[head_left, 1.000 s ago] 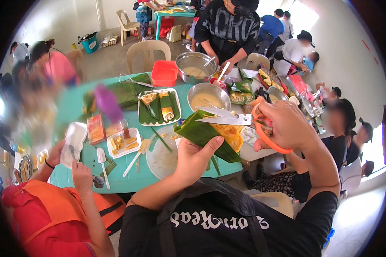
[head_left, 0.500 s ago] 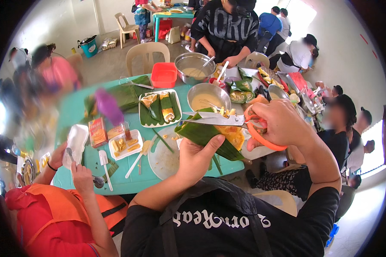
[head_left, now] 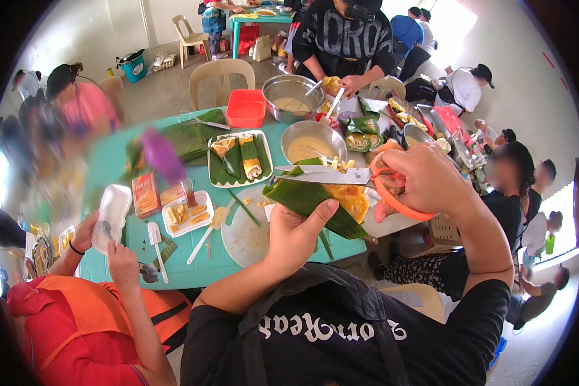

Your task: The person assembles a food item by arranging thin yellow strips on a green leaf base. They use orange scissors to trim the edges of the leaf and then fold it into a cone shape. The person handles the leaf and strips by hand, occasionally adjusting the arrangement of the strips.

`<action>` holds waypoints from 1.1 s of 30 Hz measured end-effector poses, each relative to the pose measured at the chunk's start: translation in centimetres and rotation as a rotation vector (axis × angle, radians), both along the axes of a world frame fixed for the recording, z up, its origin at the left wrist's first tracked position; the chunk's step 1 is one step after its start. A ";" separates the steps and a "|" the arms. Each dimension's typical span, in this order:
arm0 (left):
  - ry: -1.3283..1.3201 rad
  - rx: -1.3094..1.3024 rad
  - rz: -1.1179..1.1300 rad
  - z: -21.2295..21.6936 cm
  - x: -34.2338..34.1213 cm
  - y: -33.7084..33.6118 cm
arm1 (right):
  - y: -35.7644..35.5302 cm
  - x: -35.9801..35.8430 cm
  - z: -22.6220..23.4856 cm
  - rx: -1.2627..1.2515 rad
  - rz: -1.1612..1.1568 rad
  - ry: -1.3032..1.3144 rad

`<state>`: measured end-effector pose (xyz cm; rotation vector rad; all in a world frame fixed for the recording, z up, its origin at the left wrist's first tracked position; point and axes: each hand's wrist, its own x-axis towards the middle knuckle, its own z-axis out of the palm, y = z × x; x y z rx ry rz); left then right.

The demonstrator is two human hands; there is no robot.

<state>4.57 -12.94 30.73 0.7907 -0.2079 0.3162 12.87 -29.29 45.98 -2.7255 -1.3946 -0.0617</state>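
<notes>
My left hand (head_left: 294, 233) grips a folded green banana leaf (head_left: 296, 197), thumb on top. Inside the leaf lies a yellow-orange crepe-like wrap (head_left: 352, 199), with pale sticks (head_left: 342, 165) showing at its upper edge. Fingers of my right hand (head_left: 428, 175) go through the orange handles of a pair of scissors (head_left: 341, 175). Its blades point left and lie across the leaf's upper edge, only slightly apart. Behind the leaf stands a steel bowl of pale yellow batter (head_left: 307, 140). A round whitish board (head_left: 241, 241) sits left of my left hand.
On the green table (head_left: 193, 270) stand a white tray of leaf-lined rolls (head_left: 213, 174), a smaller tray of yellow pieces (head_left: 202, 196), a red basin (head_left: 246, 108) and white spatulas (head_left: 156, 239). A co-worker in red (head_left: 71, 334) holds a white tray at left; another person (head_left: 341, 55) stands opposite.
The scissor blades have drawn closer together at the leaf's edge, and my right hand has shifted slightly right. Across the table, the person now holds up a yellowish-brown piece.
</notes>
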 end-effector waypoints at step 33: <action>0.066 0.123 -0.166 -0.7 0.5 0.0 | -2.5 2.5 3.9 -0.223 0.098 -0.335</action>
